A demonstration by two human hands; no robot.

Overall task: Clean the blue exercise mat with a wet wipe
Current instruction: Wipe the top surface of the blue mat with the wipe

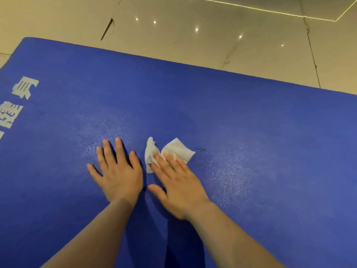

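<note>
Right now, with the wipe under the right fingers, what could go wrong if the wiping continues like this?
The wet wipe is crumpled, and only the straight fingers of the right hand press on it, so it may bunch further or slip out. It covers little of the blue mat, so strips could be missed. The left hand lies flat on the mat and may mark it again.

My right hand [176, 187] hides part of the wipe [173, 151]; the mat [251, 122] and its pale print [11, 113] are cut at the edges.
</note>
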